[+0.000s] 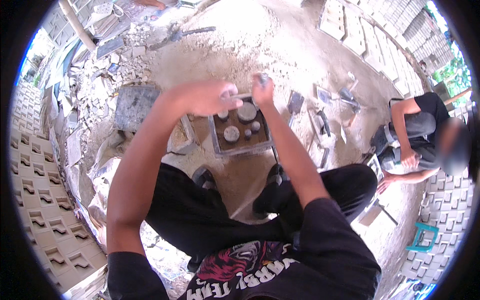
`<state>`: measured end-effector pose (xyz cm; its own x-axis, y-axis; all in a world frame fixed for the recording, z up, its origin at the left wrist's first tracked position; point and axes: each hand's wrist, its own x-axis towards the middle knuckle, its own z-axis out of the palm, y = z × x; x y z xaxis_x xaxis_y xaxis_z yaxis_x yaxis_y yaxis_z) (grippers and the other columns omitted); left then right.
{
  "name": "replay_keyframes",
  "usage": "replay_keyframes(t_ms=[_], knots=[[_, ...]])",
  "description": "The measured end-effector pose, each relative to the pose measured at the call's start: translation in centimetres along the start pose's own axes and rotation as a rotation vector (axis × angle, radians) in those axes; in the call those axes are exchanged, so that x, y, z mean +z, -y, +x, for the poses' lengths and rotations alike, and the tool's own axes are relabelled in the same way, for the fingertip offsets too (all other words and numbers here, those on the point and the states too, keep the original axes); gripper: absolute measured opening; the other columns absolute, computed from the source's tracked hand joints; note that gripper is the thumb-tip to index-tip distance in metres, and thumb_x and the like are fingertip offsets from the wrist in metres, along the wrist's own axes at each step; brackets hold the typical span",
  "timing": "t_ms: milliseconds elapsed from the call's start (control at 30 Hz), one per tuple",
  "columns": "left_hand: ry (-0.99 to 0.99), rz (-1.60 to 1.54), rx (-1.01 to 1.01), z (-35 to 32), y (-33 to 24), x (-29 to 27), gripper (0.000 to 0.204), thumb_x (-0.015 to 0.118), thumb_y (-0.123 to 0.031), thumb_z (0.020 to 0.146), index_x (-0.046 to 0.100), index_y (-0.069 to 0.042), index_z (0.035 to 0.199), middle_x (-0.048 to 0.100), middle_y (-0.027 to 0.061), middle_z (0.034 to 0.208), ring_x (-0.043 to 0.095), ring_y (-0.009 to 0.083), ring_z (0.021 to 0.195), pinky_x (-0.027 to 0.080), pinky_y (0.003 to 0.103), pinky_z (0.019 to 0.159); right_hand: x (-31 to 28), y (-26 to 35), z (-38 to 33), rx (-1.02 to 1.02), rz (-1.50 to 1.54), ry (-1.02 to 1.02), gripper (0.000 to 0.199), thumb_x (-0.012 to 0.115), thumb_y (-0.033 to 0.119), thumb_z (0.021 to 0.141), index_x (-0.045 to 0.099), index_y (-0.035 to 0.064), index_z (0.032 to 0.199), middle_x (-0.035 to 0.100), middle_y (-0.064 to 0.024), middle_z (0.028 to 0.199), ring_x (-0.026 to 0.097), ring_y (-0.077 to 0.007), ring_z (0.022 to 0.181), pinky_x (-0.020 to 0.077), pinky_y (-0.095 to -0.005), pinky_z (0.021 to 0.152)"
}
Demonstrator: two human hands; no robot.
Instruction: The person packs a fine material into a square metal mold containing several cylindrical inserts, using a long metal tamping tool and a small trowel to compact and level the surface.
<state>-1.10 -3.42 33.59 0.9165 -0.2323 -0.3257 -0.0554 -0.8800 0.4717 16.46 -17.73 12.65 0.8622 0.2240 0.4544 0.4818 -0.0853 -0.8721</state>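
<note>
A square mould frame [216, 141] sits on the ground before me. Several round grey discs and plugs of different sizes stand inside it, among them a large disc [246, 112] and a smaller one [231, 134]. Above its far left corner is my left hand [212, 97], blurred, with thumb and fingers apart and nothing clearly held. My right hand [263, 92] is closed over the far right corner. Something small and grey pokes out of its top, too blurred to name. A thin pale bar shows between the hands; whether either touches it, I cannot tell.
Rubble [100, 82] and a dark flat slab [135, 107] lie to the left. At right are a trowel [296, 102] and other tools. A co-worker [425, 125] crouches there. Patterned blocks [40, 200] line the left; a teal stool [422, 237] stands at lower right.
</note>
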Motion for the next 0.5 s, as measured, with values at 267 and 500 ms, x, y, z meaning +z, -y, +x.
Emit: replay_keyframes(t_ms=[267, 500], knots=[[0.009, 0.012, 0.029, -0.9, 0.1, 0.2, 0.053, 0.051, -0.048, 0.095, 0.056, -0.003, 0.123, 0.066, 0.0177, 0.110, 0.063, 0.0322, 0.102, 0.048, 0.041, 0.087, -0.9, 0.0, 0.1, 0.012, -0.088, 0.094, 0.040, 0.062, 0.028, 0.085, 0.060, -0.0073, 0.066, 0.061, -0.0148, 0.059, 0.058, -0.0213, 0.057, 0.0460, -0.0384, 0.057], [0.059, 0.024, -0.044, -0.9, 0.9, 0.1, 0.054, 0.051, -0.049, 0.095, 0.056, -0.004, 0.124, 0.066, 0.0162, 0.112, 0.063, 0.0294, 0.103, 0.047, 0.040, 0.088, -1.9, 4.1, 0.6, 0.139, -0.074, 0.010, 0.032, 0.060, 0.025, 0.090, 0.064, -0.0030, 0.075, 0.061, -0.0113, 0.062, 0.057, -0.0175, 0.061, 0.0465, -0.0372, 0.060]])
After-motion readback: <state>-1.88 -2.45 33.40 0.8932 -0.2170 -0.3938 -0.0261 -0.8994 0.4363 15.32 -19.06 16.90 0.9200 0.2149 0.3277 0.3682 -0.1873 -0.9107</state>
